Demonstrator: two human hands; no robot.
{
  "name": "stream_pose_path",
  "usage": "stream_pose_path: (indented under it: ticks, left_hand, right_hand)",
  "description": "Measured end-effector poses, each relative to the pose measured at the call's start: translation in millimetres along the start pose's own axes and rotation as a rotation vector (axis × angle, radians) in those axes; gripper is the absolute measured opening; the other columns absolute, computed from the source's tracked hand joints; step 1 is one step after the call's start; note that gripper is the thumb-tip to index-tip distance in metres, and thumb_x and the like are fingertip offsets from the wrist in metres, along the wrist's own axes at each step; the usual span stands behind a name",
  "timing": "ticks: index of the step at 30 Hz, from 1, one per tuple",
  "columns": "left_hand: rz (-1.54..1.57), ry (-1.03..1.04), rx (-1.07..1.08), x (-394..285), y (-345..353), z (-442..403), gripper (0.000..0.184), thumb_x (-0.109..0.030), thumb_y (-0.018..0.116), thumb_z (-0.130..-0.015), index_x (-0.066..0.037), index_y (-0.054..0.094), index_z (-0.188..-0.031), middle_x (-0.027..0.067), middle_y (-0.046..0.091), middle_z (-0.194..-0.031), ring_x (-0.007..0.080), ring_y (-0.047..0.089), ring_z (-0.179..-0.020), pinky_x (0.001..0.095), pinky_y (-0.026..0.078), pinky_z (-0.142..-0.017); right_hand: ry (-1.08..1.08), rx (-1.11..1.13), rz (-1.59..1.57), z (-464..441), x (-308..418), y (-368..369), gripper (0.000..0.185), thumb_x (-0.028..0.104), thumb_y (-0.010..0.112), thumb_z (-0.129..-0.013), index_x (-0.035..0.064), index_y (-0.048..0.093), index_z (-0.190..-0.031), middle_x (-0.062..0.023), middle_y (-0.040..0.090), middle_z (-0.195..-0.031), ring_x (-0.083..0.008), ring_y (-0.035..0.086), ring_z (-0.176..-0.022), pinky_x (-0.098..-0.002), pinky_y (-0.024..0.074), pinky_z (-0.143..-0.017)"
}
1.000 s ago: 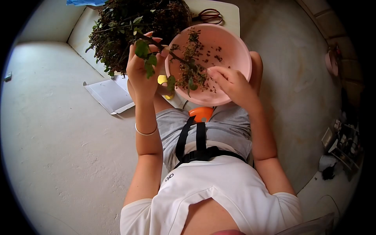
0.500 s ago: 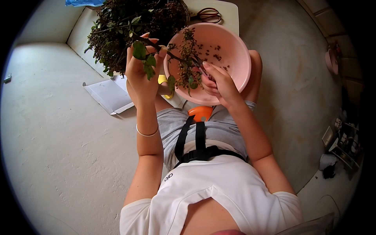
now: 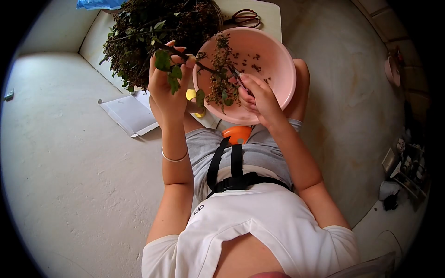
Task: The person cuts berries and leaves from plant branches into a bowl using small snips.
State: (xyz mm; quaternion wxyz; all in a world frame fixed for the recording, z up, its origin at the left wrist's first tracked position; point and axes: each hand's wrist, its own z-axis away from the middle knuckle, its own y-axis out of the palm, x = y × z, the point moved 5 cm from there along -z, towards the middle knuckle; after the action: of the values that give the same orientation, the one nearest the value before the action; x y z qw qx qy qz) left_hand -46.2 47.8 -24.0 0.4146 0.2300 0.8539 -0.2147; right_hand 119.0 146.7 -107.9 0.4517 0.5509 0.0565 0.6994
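Observation:
My left hand (image 3: 169, 78) is closed around the stem of a leafy branch (image 3: 197, 62) that carries clusters of small brown berries. The branch reaches right, over a pink basin (image 3: 288, 69). In my right hand (image 3: 262, 97) are dark-handled snips (image 3: 244, 85), mostly covered by my fingers. Their tips point up and left at the berry clusters (image 3: 222, 60); whether the blades are parted I cannot tell. Several loose berries (image 3: 256, 67) lie in the basin, which sits between my knees.
A large heap of berry branches (image 3: 157, 32) stands left of the basin. Scissors with looped handles (image 3: 245, 18) lie on the pale table (image 3: 271, 11) behind. A white open box lid (image 3: 130, 111) rests on the floor at left. Something orange (image 3: 237, 134) shows between my thighs.
Hardly anything differs. The branch and both hands keep nearly the same place, with only a very slight shift to the left.

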Motion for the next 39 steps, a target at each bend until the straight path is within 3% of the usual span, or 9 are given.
stream_pose_path:
  ticks: [6, 8, 11, 13, 14, 17, 21, 23, 39]
  left_hand:
    - [-0.02, -0.016, -0.005, 3, -2, 4, 0.015, 0.001, 0.069, -0.083, 0.002, 0.059, -0.094, 0.0127, 0.061, -0.119, 0.0197, 0.064, -0.099, 0.0301, 0.052, -0.081]
    - [0.226, -0.1, -0.067, 9, -3, 7, 0.018, 0.002, 0.072, -0.08, 0.002, 0.06, -0.093, 0.0147, 0.061, -0.12, 0.0216, 0.063, -0.103, 0.0329, 0.052, -0.082]
    - [0.222, -0.046, -0.064, 11, -4, 9, 0.017, 0.002, 0.074, -0.079, 0.002, 0.061, -0.091, 0.0163, 0.062, -0.118, 0.0242, 0.062, -0.108, 0.0344, 0.052, -0.084]
    - [0.132, 0.024, -0.031, 8, -6, 7, 0.017, 0.001, 0.074, -0.079, 0.002, 0.062, -0.09, 0.0165, 0.062, -0.117, 0.0254, 0.062, -0.109, 0.0347, 0.052, -0.085]
    - [0.044, 0.094, 0.008, 3, -5, 7, 0.016, 0.001, 0.074, -0.079, 0.002, 0.062, -0.089, 0.0167, 0.063, -0.115, 0.0265, 0.062, -0.109, 0.0349, 0.052, -0.086]
    - [-0.036, 0.007, 0.009, -12, -3, 7, 0.016, -0.001, 0.077, -0.076, 0.001, 0.064, -0.085, 0.0158, 0.064, -0.111, 0.0296, 0.06, -0.112, 0.0371, 0.05, -0.091]
    - [0.019, 0.129, 0.005, -16, 4, 4, 0.019, 0.002, 0.079, -0.071, -0.001, 0.065, -0.084, 0.0105, 0.065, -0.105, 0.029, 0.058, -0.111, 0.0373, 0.048, -0.09]
    - [0.046, 0.13, -0.012, -13, 6, 6, 0.022, 0.003, 0.08, -0.068, -0.002, 0.065, -0.084, 0.0092, 0.065, -0.102, 0.029, 0.055, -0.112, 0.0377, 0.046, -0.09]
    - [-0.09, 0.218, 0.096, -21, 9, 5, 0.02, 0.009, 0.073, -0.063, 0.001, 0.062, -0.079, 0.0118, 0.061, -0.106, 0.0302, 0.054, -0.113, 0.0394, 0.047, -0.089]
  right_hand:
    - [-0.072, -0.011, 0.071, 4, 11, -3, 0.033, 0.03, 0.045, -0.102, 0.0009, 0.058, -0.11, 0.0073, 0.032, -0.054, -0.0007, 0.024, -0.041, -0.0186, 0.018, -0.037]
    - [-0.07, 0.011, 0.057, 7, 17, -5, 0.034, 0.03, 0.046, -0.102, 0.0005, 0.059, -0.111, 0.0074, 0.032, -0.055, -0.0005, 0.024, -0.041, -0.0189, 0.0173, -0.037]
    - [-0.175, 0.029, 0.246, 10, 30, -9, 0.032, 0.032, 0.053, -0.1, 0.0016, 0.062, -0.106, 0.0051, 0.047, -0.06, -0.0015, 0.035, -0.047, -0.0186, 0.0257, -0.042]
    - [-0.787, -0.171, 0.923, 28, 63, 0, 0.03, 0.031, 0.062, -0.094, 0.0041, 0.064, -0.106, -0.0013, 0.064, -0.071, -0.0062, 0.052, -0.058, -0.0211, 0.039, -0.053]
    - [-0.786, -0.164, 0.924, 33, 71, 1, 0.03, 0.031, 0.062, -0.094, 0.0041, 0.064, -0.106, -0.0013, 0.064, -0.071, -0.0062, 0.052, -0.058, -0.0211, 0.039, -0.053]
    - [-0.744, -0.282, 1.706, 53, 100, 18, 0.025, 0.026, 0.071, -0.084, 0.008, 0.068, -0.101, -0.0107, 0.07, -0.08, -0.0191, 0.069, -0.079, -0.0278, 0.051, -0.076]
    - [-0.6, -0.154, 1.441, 53, 97, 20, 0.023, 0.028, 0.072, -0.083, 0.0092, 0.07, -0.096, -0.0072, 0.071, -0.079, -0.0194, 0.068, -0.071, -0.0261, 0.046, -0.077]
    - [-0.629, -0.149, 1.451, 54, 95, 23, 0.026, 0.023, 0.072, -0.082, 0.0075, 0.069, -0.102, -0.0078, 0.072, -0.086, -0.0241, 0.052, -0.092, -0.0338, 0.0447, -0.08]
    - [-0.586, -0.292, 1.795, 31, 96, 24, 0.023, 0.032, 0.068, -0.085, 0.0122, 0.071, -0.097, -0.0088, 0.071, -0.084, -0.0308, 0.063, -0.074, -0.0368, 0.0485, -0.074]
